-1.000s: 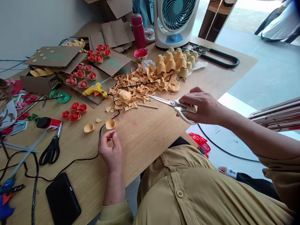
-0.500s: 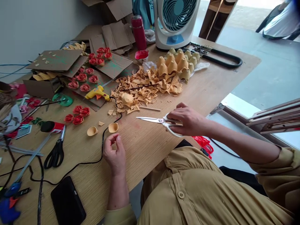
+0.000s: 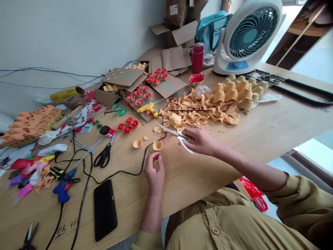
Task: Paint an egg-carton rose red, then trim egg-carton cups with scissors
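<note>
My right hand (image 3: pixel 199 140) is closed on the handles of white scissors (image 3: pixel 179 134), whose blades point left toward the pile of orange scraps (image 3: pixel 192 113). My left hand (image 3: pixel 155 170) rests near the table's front edge, fingers curled and the thumb close to the index finger; whether something small is between them is too small to tell. Just beyond its fingertips stands a small orange cup (image 3: pixel 157 145), with a second cup (image 3: pixel 137 143) to its left and a small scrap (image 3: pixel 146 138) between them. Several red paper flowers (image 3: pixel 127 129) lie further left.
A black phone (image 3: pixel 105 210) and a black cable (image 3: pixel 122 172) lie left of my left hand. Black-handled scissors (image 3: pixel 103 155), a yellow glue gun (image 3: pixel 147 109) and a blue glue gun (image 3: pixel 62 189) are further left. Egg-carton pieces (image 3: pixel 234 92) and a fan (image 3: pixel 247 38) stand behind.
The view has turned left, showing more of the table's left side. My right hand has brought the white scissors closer to my left hand and the cups. The left hand's pose looks unchanged.
</note>
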`<state>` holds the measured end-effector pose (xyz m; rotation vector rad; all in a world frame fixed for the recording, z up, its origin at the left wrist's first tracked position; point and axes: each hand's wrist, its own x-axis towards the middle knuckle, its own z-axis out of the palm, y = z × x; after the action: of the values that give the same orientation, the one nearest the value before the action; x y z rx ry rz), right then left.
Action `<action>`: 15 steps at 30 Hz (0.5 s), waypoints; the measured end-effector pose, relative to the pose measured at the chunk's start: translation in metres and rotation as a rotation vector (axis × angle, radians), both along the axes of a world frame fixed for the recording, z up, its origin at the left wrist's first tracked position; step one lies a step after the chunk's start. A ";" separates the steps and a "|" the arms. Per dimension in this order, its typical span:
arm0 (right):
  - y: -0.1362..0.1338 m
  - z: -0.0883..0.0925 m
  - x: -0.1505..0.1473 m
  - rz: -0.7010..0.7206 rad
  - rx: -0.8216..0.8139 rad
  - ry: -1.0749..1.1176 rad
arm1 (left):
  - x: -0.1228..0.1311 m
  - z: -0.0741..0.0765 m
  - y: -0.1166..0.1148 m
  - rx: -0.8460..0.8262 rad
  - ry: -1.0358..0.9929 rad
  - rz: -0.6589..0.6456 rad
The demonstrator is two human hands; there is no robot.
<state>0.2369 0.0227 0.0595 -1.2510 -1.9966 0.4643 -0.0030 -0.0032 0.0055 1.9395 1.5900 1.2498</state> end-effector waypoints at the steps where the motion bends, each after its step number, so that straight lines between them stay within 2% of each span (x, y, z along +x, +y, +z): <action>1: 0.007 -0.001 -0.001 -0.029 0.002 0.027 | 0.000 0.001 0.000 -0.005 -0.005 0.004; 4: 0.025 -0.005 -0.003 -0.113 0.012 0.099 | -0.003 0.007 0.003 -0.016 0.006 0.007; 7: 0.036 -0.014 -0.005 -0.150 0.032 0.126 | -0.007 0.016 0.017 -0.009 0.079 -0.014; 11: 0.035 -0.028 -0.004 -0.112 0.039 0.096 | -0.010 0.022 0.043 -0.025 0.237 -0.041; 15: 0.029 -0.037 -0.003 -0.034 0.043 0.037 | -0.007 0.017 0.057 -0.082 0.394 -0.052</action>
<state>0.2342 0.0521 0.0225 -1.2396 -1.9419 0.4231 -0.0101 0.0543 0.0222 2.2585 1.7227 0.7998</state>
